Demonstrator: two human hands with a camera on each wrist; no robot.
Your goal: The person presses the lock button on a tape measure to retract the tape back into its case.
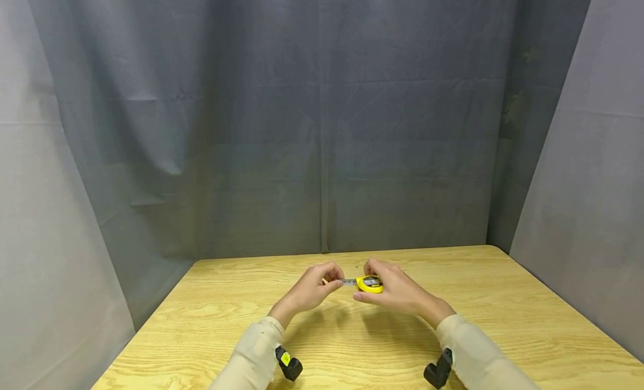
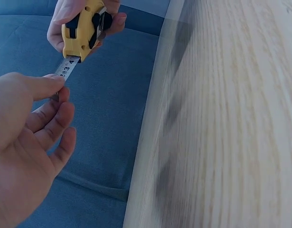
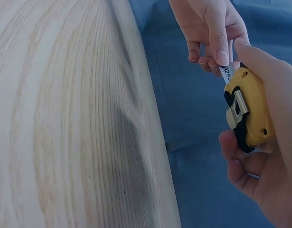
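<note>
The right hand (image 1: 397, 292) holds a yellow tape measure (image 1: 369, 284) up above the bench (image 1: 503, 317), a little toward 6 o'clock from the middle of the bench top. Its fingers curl all the way round the case, so this grip is closed tight on it. The left hand (image 1: 309, 289) sits at 9 o'clock from the case. Its thumb and first finger pinch the tip of the tape (image 1: 349, 282); the other fingers are loosely bent.

Only a short bit of tape is out, with small numbers showing in the left wrist view. It looks like the pulling step has just begun. The next move likely calls for the left hand to keep its pinch firm and pull straight toward 9 o'clock, while the right hand keeps the case from turning.

The case is hard, smooth plastic, rounded, with black rubbery parts and a shiny metal clip on its side. The tape is a thin, flat, pale strip. The bench is light wood with wavy grain lines and a rounded edge. Gray cloth (image 1: 322, 127) hangs behind, soft and creased.
</note>
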